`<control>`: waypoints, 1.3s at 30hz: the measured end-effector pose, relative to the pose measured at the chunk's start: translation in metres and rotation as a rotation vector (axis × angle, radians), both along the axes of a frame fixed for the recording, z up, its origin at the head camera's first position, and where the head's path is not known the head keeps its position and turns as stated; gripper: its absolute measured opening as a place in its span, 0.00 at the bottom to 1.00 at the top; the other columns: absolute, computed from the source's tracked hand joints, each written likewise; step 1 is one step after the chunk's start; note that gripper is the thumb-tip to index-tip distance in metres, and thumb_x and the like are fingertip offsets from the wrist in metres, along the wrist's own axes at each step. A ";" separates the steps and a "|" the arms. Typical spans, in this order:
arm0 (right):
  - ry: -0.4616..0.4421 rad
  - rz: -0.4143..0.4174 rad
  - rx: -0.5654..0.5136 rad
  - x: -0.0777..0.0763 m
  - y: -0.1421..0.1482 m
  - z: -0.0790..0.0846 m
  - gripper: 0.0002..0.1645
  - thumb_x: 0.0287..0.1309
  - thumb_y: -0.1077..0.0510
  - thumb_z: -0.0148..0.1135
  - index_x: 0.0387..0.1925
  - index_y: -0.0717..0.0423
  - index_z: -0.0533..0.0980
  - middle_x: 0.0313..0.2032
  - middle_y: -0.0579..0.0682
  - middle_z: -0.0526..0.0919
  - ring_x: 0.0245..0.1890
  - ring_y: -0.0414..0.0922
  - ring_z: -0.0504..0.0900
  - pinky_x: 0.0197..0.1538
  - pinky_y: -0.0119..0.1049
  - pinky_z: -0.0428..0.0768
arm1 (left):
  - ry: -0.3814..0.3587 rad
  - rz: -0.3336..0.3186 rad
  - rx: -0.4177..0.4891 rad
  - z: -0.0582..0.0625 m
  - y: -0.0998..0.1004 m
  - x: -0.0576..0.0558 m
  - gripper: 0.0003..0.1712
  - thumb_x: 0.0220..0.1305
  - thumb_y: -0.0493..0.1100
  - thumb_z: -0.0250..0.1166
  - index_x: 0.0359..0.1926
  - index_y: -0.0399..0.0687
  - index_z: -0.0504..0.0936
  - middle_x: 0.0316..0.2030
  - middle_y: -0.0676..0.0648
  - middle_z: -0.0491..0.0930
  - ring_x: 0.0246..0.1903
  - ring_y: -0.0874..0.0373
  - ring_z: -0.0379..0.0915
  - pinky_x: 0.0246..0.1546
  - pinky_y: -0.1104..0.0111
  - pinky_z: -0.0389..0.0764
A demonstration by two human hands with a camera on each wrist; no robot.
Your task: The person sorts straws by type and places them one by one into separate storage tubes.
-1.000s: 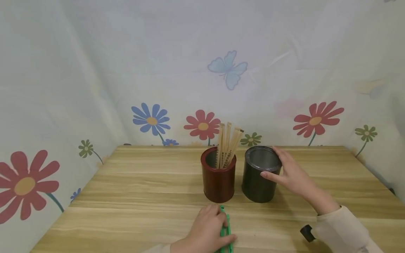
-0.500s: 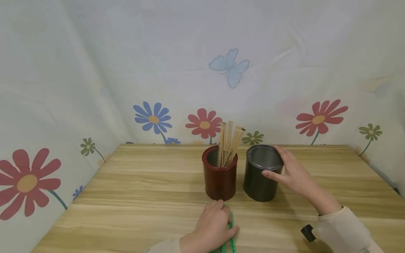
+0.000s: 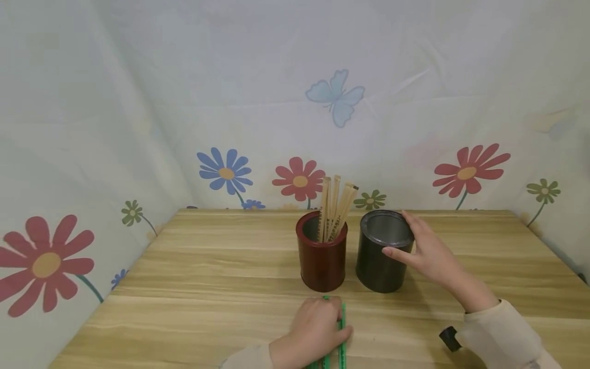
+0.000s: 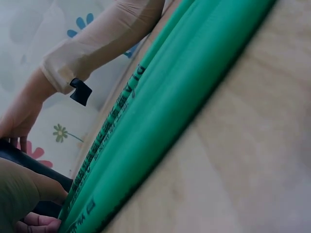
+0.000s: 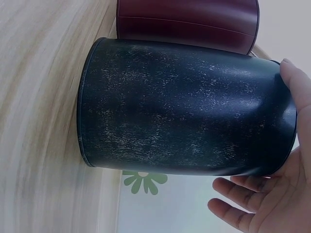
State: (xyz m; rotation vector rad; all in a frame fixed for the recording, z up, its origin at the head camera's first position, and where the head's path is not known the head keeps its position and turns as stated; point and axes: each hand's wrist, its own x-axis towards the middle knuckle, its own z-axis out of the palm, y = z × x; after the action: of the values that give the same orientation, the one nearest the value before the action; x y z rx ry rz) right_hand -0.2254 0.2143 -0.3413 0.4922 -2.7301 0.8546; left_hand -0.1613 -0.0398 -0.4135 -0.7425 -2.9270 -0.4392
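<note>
My left hand (image 3: 318,330) lies low over the table's near side, its curled fingers and thumb gripping several long green wrapped sticks (image 3: 342,338). Black lettering runs along these green sticks (image 4: 146,121), which fill the left wrist view; whether they are straws or chopsticks I cannot tell. My right hand (image 3: 426,253) holds an upright black canister (image 3: 381,266) at its rim, thumb on the near side and fingers round the far right. In the right wrist view, the fingers (image 5: 238,199) trail loosely beside the black canister's scuffed wall.
Left of the black canister and close to it stands a dark red canister (image 3: 322,266) with several paper-wrapped sticks (image 3: 338,210) leaning in it. A flowered cloth (image 3: 230,102) hangs behind the wooden table (image 3: 207,266). A black piece (image 3: 449,339) sticks out at my right sleeve.
My left hand has shifted slightly to the right with the green sticks. The right hand keeps its place at the black canister's rim, and the head view has drifted a little.
</note>
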 end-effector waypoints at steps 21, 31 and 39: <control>-0.008 -0.007 0.005 0.001 0.001 0.001 0.59 0.53 0.37 0.66 0.71 0.69 0.50 0.68 0.72 0.57 0.66 0.69 0.60 0.61 0.69 0.65 | -0.034 0.034 0.125 0.007 0.007 0.003 0.09 0.44 0.44 0.69 0.17 0.54 0.75 0.13 0.62 0.68 0.14 0.68 0.58 0.16 0.77 0.59; -0.022 -0.004 -0.003 0.000 0.000 0.002 0.59 0.53 0.37 0.65 0.71 0.69 0.49 0.69 0.72 0.55 0.67 0.69 0.59 0.62 0.69 0.64 | -0.320 0.028 0.462 0.021 0.002 -0.002 0.07 0.47 0.38 0.69 0.21 0.47 0.78 0.15 0.58 0.74 0.16 0.71 0.64 0.19 0.78 0.69; -0.021 -0.004 -0.012 0.001 0.000 0.001 0.59 0.53 0.37 0.65 0.71 0.69 0.50 0.69 0.72 0.56 0.66 0.69 0.60 0.61 0.69 0.64 | -0.424 -0.024 0.629 0.049 -0.004 -0.001 0.03 0.50 0.34 0.65 0.28 0.41 0.79 0.20 0.56 0.73 0.21 0.69 0.66 0.21 0.79 0.69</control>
State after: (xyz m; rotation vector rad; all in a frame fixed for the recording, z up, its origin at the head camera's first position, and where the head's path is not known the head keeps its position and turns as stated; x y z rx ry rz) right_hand -0.2247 0.2146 -0.3405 0.4771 -2.7422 0.8798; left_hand -0.1626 -0.0437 -0.3643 -0.6424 -2.8304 -1.5886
